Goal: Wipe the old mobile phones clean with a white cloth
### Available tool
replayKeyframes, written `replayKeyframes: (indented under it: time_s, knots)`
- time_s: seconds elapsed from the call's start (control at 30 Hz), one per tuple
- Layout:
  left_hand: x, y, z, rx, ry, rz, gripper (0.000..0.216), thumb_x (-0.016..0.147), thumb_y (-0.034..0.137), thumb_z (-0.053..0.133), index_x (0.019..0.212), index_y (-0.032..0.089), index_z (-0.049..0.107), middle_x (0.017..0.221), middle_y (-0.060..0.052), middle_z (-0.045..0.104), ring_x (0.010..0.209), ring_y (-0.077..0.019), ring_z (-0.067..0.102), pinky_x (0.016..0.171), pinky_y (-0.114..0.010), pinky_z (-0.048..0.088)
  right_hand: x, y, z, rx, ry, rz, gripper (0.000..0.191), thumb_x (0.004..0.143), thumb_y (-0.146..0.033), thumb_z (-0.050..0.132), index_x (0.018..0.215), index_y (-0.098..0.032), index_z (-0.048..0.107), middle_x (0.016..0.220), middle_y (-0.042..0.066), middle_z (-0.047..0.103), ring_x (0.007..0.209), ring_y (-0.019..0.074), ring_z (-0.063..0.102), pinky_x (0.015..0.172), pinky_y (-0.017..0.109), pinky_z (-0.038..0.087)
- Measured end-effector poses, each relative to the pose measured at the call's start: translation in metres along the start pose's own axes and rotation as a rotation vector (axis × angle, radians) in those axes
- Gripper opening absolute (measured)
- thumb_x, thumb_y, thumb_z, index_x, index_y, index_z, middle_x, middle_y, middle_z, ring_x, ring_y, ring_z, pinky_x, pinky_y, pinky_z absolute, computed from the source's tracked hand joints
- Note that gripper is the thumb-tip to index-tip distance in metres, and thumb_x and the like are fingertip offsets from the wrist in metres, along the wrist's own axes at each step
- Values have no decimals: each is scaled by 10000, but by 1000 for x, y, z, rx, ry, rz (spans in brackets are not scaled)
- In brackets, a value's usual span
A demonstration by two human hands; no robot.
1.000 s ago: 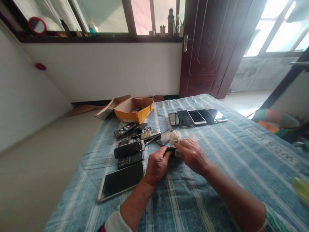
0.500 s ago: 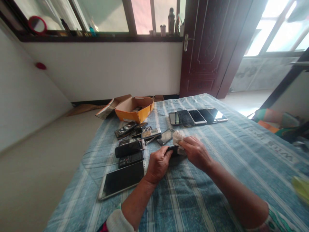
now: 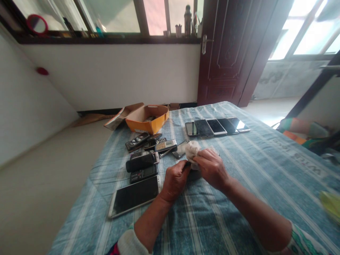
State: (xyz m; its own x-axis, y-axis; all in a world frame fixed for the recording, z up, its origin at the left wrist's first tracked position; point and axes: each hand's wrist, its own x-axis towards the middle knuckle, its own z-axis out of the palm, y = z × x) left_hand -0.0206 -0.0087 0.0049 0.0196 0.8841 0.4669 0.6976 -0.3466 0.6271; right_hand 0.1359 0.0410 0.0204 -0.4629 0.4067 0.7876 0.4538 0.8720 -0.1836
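Note:
My left hand [image 3: 174, 180] is closed on the near end of a dark phone [image 3: 187, 164], with only a sliver of it visible between the hands. Pinched in my right hand [image 3: 212, 168] is a crumpled white tissue [image 3: 192, 150], pressed against that phone and covering much of it. Just beyond the hands lies a phone with a pale frame [image 3: 180, 149]. A large white-edged tablet [image 3: 135, 196] rests left of my left wrist. Above it a keypad phone [image 3: 143, 173] and a dark phone [image 3: 140, 162] lie in a loose heap with several others.
Farther back, several smartphones lie side by side in a row, among them a white one [image 3: 216, 127]. An opened orange cardboard box [image 3: 155, 124] stands at the table's far left. A blue striped cloth [image 3: 247, 159] covers the table. Something yellow-green [image 3: 329, 205] sits at the right edge.
My right hand has shifted slightly left with the tissue, which now hides more of the dark phone. My left hand keeps its hold in nearly the same spot.

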Motion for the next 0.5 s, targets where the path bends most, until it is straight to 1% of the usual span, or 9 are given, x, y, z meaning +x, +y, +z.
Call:
replayKeyframes:
  time_s: [0.07,0.1,0.17,0.2,0.23,0.27,0.33,0.4,0.5]
  knots:
    - [0,0,0,9,3,6,181,882,241,475,857,162,636,745,-21,686,664,-140,645,633,-206,459,2,-2,-2,-5,-10,-1,269,921,-167,405,819,-179,655,725,49,561,691,166,477,647,301,381]
    - [0,0,0,17,5,8,171,877,234,478,870,164,634,756,-22,688,669,-141,645,638,-208,459,2,-3,-3,-4,-24,-1,256,922,-162,398,883,-170,651,741,52,565,702,169,482,656,301,385]
    - [-1,-1,1,40,10,1,157,865,218,483,884,168,630,759,-20,687,667,-142,641,635,-210,455,3,-7,-3,-9,-58,5,270,920,-137,369,1017,-140,620,778,65,570,731,175,491,672,303,392]
    - [-1,-1,1,48,10,-5,152,861,216,483,873,170,628,743,-16,681,654,-140,634,621,-207,451,3,-9,-3,-16,-81,12,283,916,-122,356,1046,-132,608,789,68,570,738,177,491,672,302,392]
    - [-1,-2,1,51,8,-11,151,860,216,479,853,171,623,717,-9,670,634,-136,624,601,-203,444,4,-11,-2,-25,-111,22,287,911,-110,352,1036,-135,609,793,69,568,741,177,489,667,300,388]
    - [-1,-2,0,47,5,-16,155,861,219,472,827,171,616,688,-2,656,613,-130,611,580,-197,435,4,-12,-2,-35,-142,34,279,905,-104,358,987,-147,621,788,65,564,736,175,484,658,297,381]
    - [-1,-2,0,31,2,-13,172,864,227,460,779,170,598,643,11,624,576,-118,582,546,-190,416,5,-14,-2,-59,-198,56,260,893,-105,388,822,-171,630,758,52,546,715,168,467,642,292,364]
    - [-1,-3,0,28,8,-5,175,857,226,460,747,170,584,615,19,597,551,-110,554,527,-189,402,6,-16,-2,-96,-225,75,267,884,-109,412,710,-177,604,747,49,530,709,166,451,637,295,353]
    - [-1,-3,0,34,21,11,174,848,208,458,717,171,567,593,23,572,526,-104,523,515,-191,389,10,-17,-5,-122,-244,80,266,880,-108,420,679,-175,581,802,61,536,768,179,448,648,301,357]
